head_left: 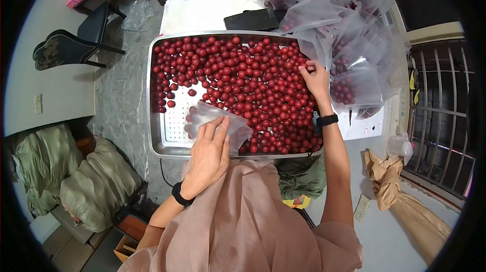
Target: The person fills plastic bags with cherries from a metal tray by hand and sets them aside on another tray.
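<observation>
A metal tray [150,89] holds a thick layer of small, round, dark red fruits [248,77]. A translucent plastic bag [238,127] lies across the front of the tray, and my left hand [208,145] holds it, fingers along its near side. Several fruits show through the bag's left part. At the tray's right edge my right hand [317,79] has its fingers curled together at the fruits, beside a loose sheet of clear plastic; what sits between the fingertips I cannot tell.
Filled clear bags of red fruit [344,87] crowd the right and back of the table. A black flat object [253,20] lies behind the tray. A dark chair [76,44] stands at left, above green cloth-covered bundles [96,186]. A barred window [440,115] is at right.
</observation>
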`<state>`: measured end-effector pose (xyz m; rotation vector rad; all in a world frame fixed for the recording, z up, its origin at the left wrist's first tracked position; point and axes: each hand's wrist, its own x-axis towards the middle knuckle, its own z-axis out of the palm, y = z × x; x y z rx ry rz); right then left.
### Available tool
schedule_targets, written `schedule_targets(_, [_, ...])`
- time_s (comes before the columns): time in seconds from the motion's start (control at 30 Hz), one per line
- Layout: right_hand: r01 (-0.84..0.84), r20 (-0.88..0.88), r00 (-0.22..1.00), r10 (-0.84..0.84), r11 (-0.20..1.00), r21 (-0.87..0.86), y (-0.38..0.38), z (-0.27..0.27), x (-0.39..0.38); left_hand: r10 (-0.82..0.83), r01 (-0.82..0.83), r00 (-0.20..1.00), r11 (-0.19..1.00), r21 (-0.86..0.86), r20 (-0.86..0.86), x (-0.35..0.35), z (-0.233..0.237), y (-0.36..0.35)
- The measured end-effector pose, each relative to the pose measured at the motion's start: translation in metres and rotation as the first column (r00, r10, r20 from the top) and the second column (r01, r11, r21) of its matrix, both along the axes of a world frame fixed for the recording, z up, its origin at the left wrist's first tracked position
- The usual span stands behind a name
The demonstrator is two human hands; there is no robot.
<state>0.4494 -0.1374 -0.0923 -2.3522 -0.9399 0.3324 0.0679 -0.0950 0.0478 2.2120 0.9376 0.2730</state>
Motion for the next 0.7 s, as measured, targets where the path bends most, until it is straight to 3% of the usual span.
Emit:
schedule_targets(0.07, [0.044,-0.092,0.995,-0.037,0.996,0.077,-0.008,0.002,-0.004,0.003,-0.003,1.0,1.0,0.0,0.0,0.0,-0.001,0.0])
schedule_targets(0.13, [0.033,-0.36,0.93,0.079,0.955,0.295,-0.021,0.012,-0.014,0.01,-0.01,1.0,1.0,0.001,-0.003,-0.001,-0.001,0.0])
schedule_targets(0.17, [0.038,-0.472,0.873,0.121,0.949,0.314,-0.029,0.022,-0.02,0.01,-0.01,1.0,1.0,0.004,0.002,0.0,-0.001,0.001])
schedule_targets(0.2, [0.034,-0.474,0.871,0.126,0.948,0.316,-0.035,0.041,-0.032,0.009,-0.009,1.0,1.0,0.007,0.008,0.0,-0.002,0.001])
schedule_targets(0.33, [-0.153,-0.834,0.435,0.339,0.941,0.302,-0.048,0.118,-0.089,0.016,-0.016,1.0,1.0,0.008,0.01,0.0,-0.003,0.001])
schedule_targets(0.4, [-0.231,-0.882,0.226,0.413,0.903,0.364,-0.049,0.127,-0.115,0.014,-0.014,1.0,1.0,0.002,0.013,0.002,-0.003,0.001])
schedule_targets(0.5, [-0.31,-0.876,0.062,0.478,0.844,0.439,-0.043,0.126,-0.156,0.018,-0.018,1.0,1.0,0.003,0.01,0.003,-0.002,-0.001])
schedule_targets(0.6, [-0.483,-0.865,0.161,0.475,0.802,0.351,-0.037,0.116,-0.185,0.016,-0.017,1.0,1.0,0.022,0.012,0.003,-0.004,-0.002])
schedule_targets(0.63, [-0.529,-0.791,0.268,0.551,0.77,0.357,-0.037,0.114,-0.194,0.018,-0.018,1.0,1.0,0.024,0.012,0.003,-0.004,-0.001])
schedule_targets(0.67, [-0.531,-0.79,0.266,0.553,0.768,0.358,-0.036,0.114,-0.198,0.027,-0.028,0.999,0.999,0.031,0.022,0.003,-0.004,-0.001])
schedule_targets(0.7, [-0.594,-0.719,0.35,0.6,0.736,0.325,-0.034,0.117,-0.201,0.037,-0.039,0.999,0.998,0.039,0.031,0.002,-0.003,-0.001])
